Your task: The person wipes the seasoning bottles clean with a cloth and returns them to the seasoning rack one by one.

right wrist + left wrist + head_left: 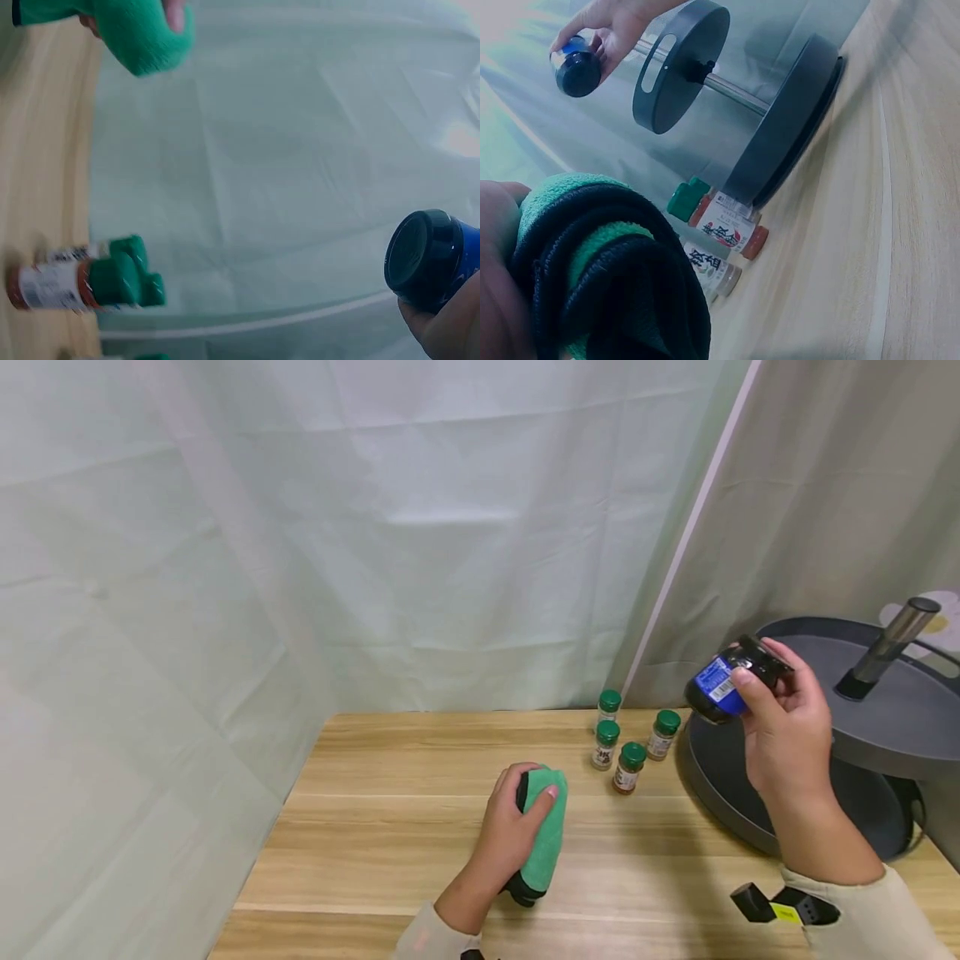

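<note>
My right hand (787,735) grips a dark jar (738,681) with a blue label, tilted in the air beside the upper tier of a grey two-tier tray rack (892,693). The jar (424,259) shows its dark round end in the right wrist view. In my left hand (510,827) is a folded green cloth (549,831) with black edging, held above the wooden table. The folded layers of the cloth (607,225) fill the lower left of the left wrist view.
Several green-capped spice bottles (628,768) stand on the wooden table (375,827), left of the rack's lower tray (720,793). A metal post (892,647) rises from the upper tray. Pale curtains (450,568) hang behind the table.
</note>
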The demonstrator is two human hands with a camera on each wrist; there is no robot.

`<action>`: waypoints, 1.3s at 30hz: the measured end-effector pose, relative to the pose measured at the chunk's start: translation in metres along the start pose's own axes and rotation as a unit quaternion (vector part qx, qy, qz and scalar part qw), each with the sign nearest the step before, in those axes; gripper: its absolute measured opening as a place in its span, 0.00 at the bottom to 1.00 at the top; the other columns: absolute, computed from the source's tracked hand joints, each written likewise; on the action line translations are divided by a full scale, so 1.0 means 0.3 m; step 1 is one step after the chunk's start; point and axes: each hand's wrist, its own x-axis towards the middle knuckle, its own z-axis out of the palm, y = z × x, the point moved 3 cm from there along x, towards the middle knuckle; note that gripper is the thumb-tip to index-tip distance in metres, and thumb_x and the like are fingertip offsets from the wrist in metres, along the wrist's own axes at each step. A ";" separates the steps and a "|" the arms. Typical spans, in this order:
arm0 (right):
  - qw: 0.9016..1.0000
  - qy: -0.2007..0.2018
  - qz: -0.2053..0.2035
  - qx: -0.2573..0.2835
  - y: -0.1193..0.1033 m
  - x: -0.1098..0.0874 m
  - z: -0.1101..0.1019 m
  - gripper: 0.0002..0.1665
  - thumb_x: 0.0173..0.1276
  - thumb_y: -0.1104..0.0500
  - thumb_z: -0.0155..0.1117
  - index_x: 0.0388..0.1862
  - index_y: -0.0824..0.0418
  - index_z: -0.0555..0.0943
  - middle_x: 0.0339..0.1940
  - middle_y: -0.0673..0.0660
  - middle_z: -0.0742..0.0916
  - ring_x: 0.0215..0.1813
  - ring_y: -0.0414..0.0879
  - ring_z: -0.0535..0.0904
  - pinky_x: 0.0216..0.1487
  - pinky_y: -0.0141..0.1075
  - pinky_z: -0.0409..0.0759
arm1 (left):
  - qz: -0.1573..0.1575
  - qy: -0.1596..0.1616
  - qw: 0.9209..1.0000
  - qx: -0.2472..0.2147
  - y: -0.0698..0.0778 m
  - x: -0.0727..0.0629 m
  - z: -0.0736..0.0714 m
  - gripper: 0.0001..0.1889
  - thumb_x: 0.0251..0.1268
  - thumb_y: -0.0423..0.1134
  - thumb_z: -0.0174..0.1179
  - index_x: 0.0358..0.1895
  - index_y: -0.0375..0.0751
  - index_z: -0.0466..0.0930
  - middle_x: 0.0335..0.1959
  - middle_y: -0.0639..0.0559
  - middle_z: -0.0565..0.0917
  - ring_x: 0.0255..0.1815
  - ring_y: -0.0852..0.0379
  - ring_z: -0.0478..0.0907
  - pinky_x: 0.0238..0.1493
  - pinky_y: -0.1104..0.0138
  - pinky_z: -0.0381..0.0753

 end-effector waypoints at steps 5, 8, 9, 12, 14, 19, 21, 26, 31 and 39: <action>1.000 0.017 -0.023 -0.001 -0.052 0.043 -0.015 0.31 0.66 0.76 0.64 0.67 0.63 0.73 0.60 0.61 0.78 0.62 0.49 0.78 0.50 0.30 0.85 | 0.002 0.004 1.000 0.000 -0.002 0.001 -0.002 0.20 0.72 0.58 0.58 0.60 0.58 0.73 0.55 0.54 0.75 0.49 0.55 0.76 0.47 0.61 0.78; 0.999 0.028 -0.029 -0.004 -0.080 0.067 -0.033 0.31 0.67 0.76 0.63 0.67 0.63 0.73 0.61 0.60 0.77 0.64 0.50 0.77 0.49 0.30 0.85 | 0.000 0.003 1.000 0.000 -0.002 0.000 -0.001 0.20 0.71 0.59 0.59 0.60 0.59 0.73 0.55 0.54 0.75 0.49 0.55 0.76 0.47 0.61 0.78; 0.999 0.034 -0.032 0.002 -0.088 0.075 -0.040 0.31 0.66 0.76 0.63 0.67 0.63 0.74 0.61 0.61 0.77 0.64 0.50 0.77 0.49 0.30 0.85 | -0.002 0.003 1.000 0.001 -0.002 0.000 0.000 0.20 0.71 0.59 0.59 0.60 0.60 0.73 0.55 0.54 0.75 0.49 0.55 0.76 0.47 0.61 0.78; 0.998 0.051 -0.043 0.006 -0.109 0.097 -0.062 0.31 0.65 0.77 0.64 0.66 0.63 0.74 0.62 0.61 0.77 0.65 0.51 0.76 0.49 0.29 0.84 | -0.005 0.003 1.000 0.002 -0.002 0.000 0.000 0.20 0.71 0.59 0.59 0.60 0.60 0.73 0.55 0.55 0.75 0.49 0.55 0.76 0.48 0.61 0.78; 0.996 0.065 -0.053 0.010 -0.121 0.113 -0.075 0.31 0.64 0.79 0.64 0.65 0.63 0.75 0.61 0.62 0.77 0.65 0.51 0.75 0.49 0.28 0.84 | -0.002 0.006 1.000 0.004 -0.002 0.000 -0.001 0.20 0.71 0.58 0.59 0.60 0.60 0.73 0.56 0.55 0.75 0.50 0.55 0.76 0.49 0.60 0.78; 0.993 0.098 -0.072 0.004 -0.143 0.152 -0.105 0.32 0.61 0.80 0.65 0.63 0.63 0.76 0.60 0.62 0.77 0.62 0.50 0.76 0.47 0.28 0.84 | 0.004 0.013 1.000 0.009 -0.002 0.003 -0.007 0.20 0.70 0.59 0.60 0.60 0.58 0.74 0.56 0.54 0.76 0.51 0.54 0.75 0.51 0.58 0.77; 0.991 0.106 -0.079 -0.017 -0.150 0.164 -0.118 0.33 0.60 0.80 0.67 0.63 0.63 0.76 0.59 0.61 0.78 0.62 0.50 0.76 0.46 0.27 0.83 | 0.005 0.014 1.000 0.011 -0.003 0.004 -0.008 0.20 0.71 0.59 0.59 0.60 0.58 0.74 0.56 0.53 0.76 0.52 0.55 0.75 0.51 0.58 0.77; 0.987 0.124 -0.078 -0.069 -0.159 0.178 -0.151 0.36 0.60 0.77 0.70 0.66 0.61 0.72 0.60 0.57 0.77 0.62 0.47 0.75 0.46 0.23 0.81 | 0.003 0.013 1.000 0.008 -0.007 0.007 -0.008 0.20 0.71 0.59 0.60 0.60 0.57 0.73 0.56 0.52 0.75 0.52 0.54 0.75 0.51 0.58 0.76; 0.981 0.151 -0.057 -0.110 -0.167 0.188 -0.186 0.38 0.62 0.76 0.69 0.68 0.58 0.70 0.66 0.53 0.74 0.67 0.44 0.73 0.58 0.24 0.78 | -0.001 0.018 1.000 -0.001 -0.007 0.006 -0.011 0.20 0.70 0.58 0.60 0.60 0.58 0.72 0.56 0.51 0.76 0.51 0.54 0.75 0.49 0.58 0.77; 0.974 0.152 -0.023 -0.167 -0.171 0.198 -0.232 0.40 0.62 0.79 0.65 0.69 0.55 0.68 0.67 0.50 0.73 0.71 0.43 0.69 0.62 0.22 0.74 | 0.005 0.015 1.000 -0.006 -0.003 0.007 -0.011 0.20 0.71 0.57 0.60 0.61 0.58 0.72 0.57 0.51 0.76 0.51 0.53 0.75 0.49 0.58 0.77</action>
